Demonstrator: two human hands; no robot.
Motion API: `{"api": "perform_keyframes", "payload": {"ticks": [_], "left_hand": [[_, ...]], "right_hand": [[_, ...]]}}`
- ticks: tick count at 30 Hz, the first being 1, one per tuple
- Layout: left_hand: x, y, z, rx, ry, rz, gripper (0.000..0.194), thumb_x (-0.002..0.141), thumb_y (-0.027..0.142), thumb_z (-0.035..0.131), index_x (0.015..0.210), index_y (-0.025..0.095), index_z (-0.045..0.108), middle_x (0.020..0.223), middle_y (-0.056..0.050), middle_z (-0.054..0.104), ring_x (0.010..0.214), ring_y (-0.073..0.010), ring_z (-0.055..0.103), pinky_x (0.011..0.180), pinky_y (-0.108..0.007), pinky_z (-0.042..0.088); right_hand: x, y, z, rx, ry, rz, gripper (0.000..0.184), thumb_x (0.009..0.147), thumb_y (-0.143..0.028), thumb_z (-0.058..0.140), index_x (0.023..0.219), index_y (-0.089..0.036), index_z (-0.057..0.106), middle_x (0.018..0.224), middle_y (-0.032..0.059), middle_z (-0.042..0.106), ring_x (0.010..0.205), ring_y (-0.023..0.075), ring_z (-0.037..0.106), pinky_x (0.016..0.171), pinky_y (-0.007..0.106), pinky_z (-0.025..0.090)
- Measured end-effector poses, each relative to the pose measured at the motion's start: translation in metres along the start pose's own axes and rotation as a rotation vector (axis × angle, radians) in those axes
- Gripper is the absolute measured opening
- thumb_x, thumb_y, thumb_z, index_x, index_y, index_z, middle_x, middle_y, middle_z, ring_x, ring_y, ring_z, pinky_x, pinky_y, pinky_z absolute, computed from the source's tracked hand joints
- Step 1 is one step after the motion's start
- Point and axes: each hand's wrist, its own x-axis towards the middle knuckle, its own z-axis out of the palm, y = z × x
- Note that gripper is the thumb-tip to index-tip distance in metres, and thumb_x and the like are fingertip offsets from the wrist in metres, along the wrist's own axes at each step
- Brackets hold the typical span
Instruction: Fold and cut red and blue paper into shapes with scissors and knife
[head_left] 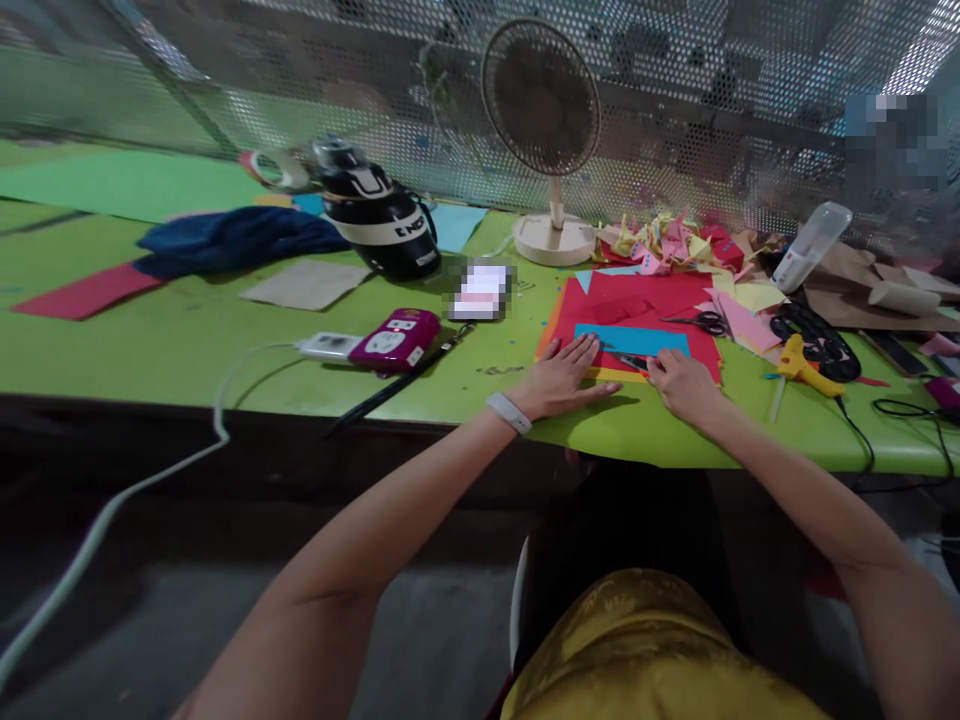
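I register moderate light on the table (480,392), deep shadow beneath, bright spots through the mesh (675,110), soft edges, pixelated phone (481,291).

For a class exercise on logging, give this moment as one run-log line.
left hand: spread, fingertips on blue paper; right hand: closed on dark tool; beneath blue: red paper; nearby: scissors

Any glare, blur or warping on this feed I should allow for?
Head view: dim beneath the green table; wide-angle stretch seems to tilt the black bottle; phone pixelated, likewise a patch upper right; perforated screen brightest at top right; fine detail by the right hand looks soft.
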Motion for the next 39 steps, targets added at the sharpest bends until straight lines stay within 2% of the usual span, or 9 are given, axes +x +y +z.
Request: {"api": "perform_keyframes", "payload": {"ticks": [8,12,17,25,30,35,39], "left_hand": [[0.003,-0.004,0.003,-0.011,0.011,0.001,0.095,0.085,0.076,0.023,0.154,0.012,0.014,0.159,-0.013,0.014,0.148,-0.0254,0.012,0.118,-0.040,0.003],[0.000,-0.018,0.000,-0.033,-0.003,0.033,0.090,0.087,0.073,0.019,0.154,0.014,0.010,0.160,-0.010,0.010,0.148,-0.0225,0.007,0.118,-0.038,0.005],[-0.007,-0.032,0.002,0.021,0.005,0.032,0.088,0.088,0.072,0.019,0.154,0.015,0.009,0.160,-0.010,0.012,0.148,-0.0229,0.007,0.118,-0.041,0.000],[-0.008,-0.029,0.003,0.029,0.023,0.031,0.090,0.086,0.074,0.020,0.154,0.015,0.010,0.160,-0.011,0.013,0.148,-0.0226,0.010,0.118,-0.039,0.001],[-0.008,-0.029,0.003,0.032,0.019,0.029,0.090,0.087,0.073,0.019,0.154,0.014,0.010,0.160,-0.010,0.014,0.148,-0.0228,0.009,0.118,-0.040,0.000],[-0.009,-0.026,-0.002,0.025,-0.007,0.008,0.092,0.086,0.074,0.021,0.154,0.012,0.013,0.160,-0.011,0.013,0.148,-0.0221,0.008,0.118,-0.039,0.000],[-0.010,-0.025,-0.004,0.018,-0.004,0.015,0.091,0.087,0.073,0.021,0.154,0.012,0.013,0.160,-0.012,0.012,0.148,-0.0216,0.008,0.118,-0.039,0.002]], "right_hand": [[-0.005,-0.003,0.000,0.007,0.034,-0.021,0.040,0.098,-0.019,0.031,0.130,-0.006,0.052,0.117,0.0193,0.057,0.105,0.0272,0.050,0.070,0.033,0.042],[-0.004,-0.002,0.003,0.008,0.040,-0.022,0.040,0.097,-0.018,0.032,0.129,-0.007,0.052,0.116,0.0195,0.057,0.104,0.0267,0.050,0.070,0.033,0.041],[-0.004,-0.002,0.004,0.016,0.039,-0.007,0.041,0.098,-0.017,0.030,0.130,-0.006,0.052,0.114,0.0189,0.057,0.103,0.0268,0.050,0.069,0.032,0.041],[0.010,-0.013,-0.004,0.033,0.023,0.002,0.041,0.096,-0.015,0.031,0.129,-0.006,0.053,0.116,0.0193,0.057,0.104,0.0274,0.050,0.068,0.033,0.041],[0.009,-0.013,-0.002,0.027,0.039,-0.045,0.039,0.096,-0.014,0.031,0.127,-0.007,0.054,0.116,0.0197,0.057,0.104,0.0274,0.050,0.069,0.033,0.041],[0.012,-0.016,-0.004,0.037,0.037,-0.023,0.037,0.097,-0.016,0.032,0.126,-0.008,0.054,0.117,0.0195,0.057,0.105,0.0268,0.050,0.070,0.032,0.041],[0.015,-0.018,-0.005,0.041,0.045,-0.072,0.038,0.098,-0.017,0.030,0.126,-0.007,0.054,0.117,0.0201,0.056,0.105,0.0267,0.048,0.070,0.032,0.041]]}}
